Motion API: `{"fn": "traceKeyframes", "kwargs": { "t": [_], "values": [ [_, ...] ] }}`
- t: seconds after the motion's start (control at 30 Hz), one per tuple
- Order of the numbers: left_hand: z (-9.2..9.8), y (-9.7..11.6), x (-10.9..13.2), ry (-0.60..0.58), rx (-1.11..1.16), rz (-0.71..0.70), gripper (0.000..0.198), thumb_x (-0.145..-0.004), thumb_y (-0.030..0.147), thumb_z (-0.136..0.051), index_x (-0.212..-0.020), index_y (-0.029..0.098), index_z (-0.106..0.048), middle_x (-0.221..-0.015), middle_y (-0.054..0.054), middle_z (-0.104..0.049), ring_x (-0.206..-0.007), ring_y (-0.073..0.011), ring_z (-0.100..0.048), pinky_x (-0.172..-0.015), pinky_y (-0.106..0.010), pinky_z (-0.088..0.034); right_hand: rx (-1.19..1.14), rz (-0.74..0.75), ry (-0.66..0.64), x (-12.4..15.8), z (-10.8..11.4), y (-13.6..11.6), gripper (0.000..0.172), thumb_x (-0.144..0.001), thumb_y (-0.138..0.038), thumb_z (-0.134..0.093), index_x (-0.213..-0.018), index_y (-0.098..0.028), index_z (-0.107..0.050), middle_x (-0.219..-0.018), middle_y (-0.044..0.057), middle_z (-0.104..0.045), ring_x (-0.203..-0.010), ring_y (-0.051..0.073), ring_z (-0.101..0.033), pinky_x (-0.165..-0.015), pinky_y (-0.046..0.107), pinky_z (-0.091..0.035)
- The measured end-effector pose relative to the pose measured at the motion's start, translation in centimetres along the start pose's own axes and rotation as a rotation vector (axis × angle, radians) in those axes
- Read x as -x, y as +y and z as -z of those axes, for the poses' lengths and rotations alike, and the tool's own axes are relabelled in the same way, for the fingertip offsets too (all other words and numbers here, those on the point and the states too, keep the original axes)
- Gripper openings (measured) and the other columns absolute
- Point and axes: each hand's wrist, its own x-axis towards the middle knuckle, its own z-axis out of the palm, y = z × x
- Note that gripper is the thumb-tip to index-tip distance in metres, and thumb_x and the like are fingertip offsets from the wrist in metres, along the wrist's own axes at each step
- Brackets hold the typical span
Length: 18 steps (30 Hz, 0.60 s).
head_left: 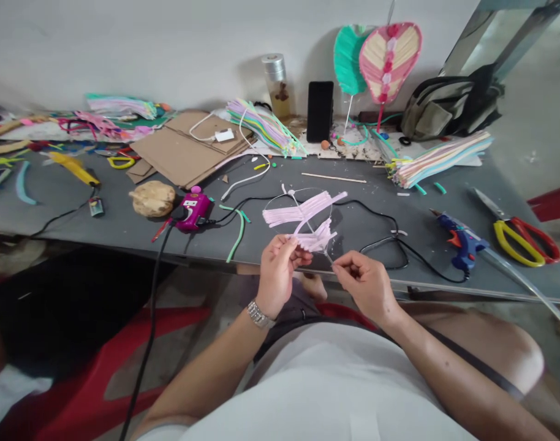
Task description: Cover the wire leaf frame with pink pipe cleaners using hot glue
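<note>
Lilac pipe cleaners [291, 212] lie in rows across a thin round wire frame [331, 205], with a bare gap between the upper and lower rows. My left hand [279, 269] is closed at the lower left of the frame, its thumb and fingers pinching the ends of the lower pipe cleaners. A wire stem [328, 257] runs down from the frame, and my right hand [363, 283] pinches its lower end between thumb and fingers. The frame is tilted over the table's front edge. One lilac strand curves loosely between the two rows.
At right are a blue glue gun [464, 242] and scissors [521, 233]; its black cord [376, 211] crosses behind the frame. A purple socket block [193, 209], cardboard [181, 144], pipe cleaner bundles [445, 160], a phone [320, 111] and heart-shaped fans [390, 61] stand around.
</note>
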Motion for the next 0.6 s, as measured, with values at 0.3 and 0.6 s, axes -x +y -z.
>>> {"fn": "traceKeyframes", "kwargs": {
  "t": [0.3, 0.6],
  "values": [
    [-0.3, 0.5, 0.6, -0.025, -0.033, 0.036, 0.025, -0.075, 0.037, -0.077, -0.076, 0.015, -0.065, -0.075, -0.003, -0.069, -0.066, -0.0133, -0.067, -0.065, -0.025, -0.052, 0.334, 0.270, 0.110, 0.7, 1.9, 1.6, 0.014, -0.091, -0.024, -0.060, -0.079, -0.022, -0.066, -0.062, -0.002, -0.063, -0.050, 0.012, -0.052, -0.052, 0.025, -0.041],
    [-0.5, 0.5, 0.7, -0.003, -0.019, 0.049, 0.024, -0.073, 0.035, -0.078, -0.076, 0.016, -0.063, -0.070, 0.000, -0.065, -0.062, -0.0112, -0.061, -0.061, -0.024, -0.046, 0.573, 0.587, 0.142, 0.7, 2.2, 2.1, 0.016, -0.092, -0.014, -0.057, -0.082, -0.021, -0.066, -0.063, 0.000, -0.066, -0.053, 0.013, -0.056, -0.057, 0.027, -0.042]
  ]
}}
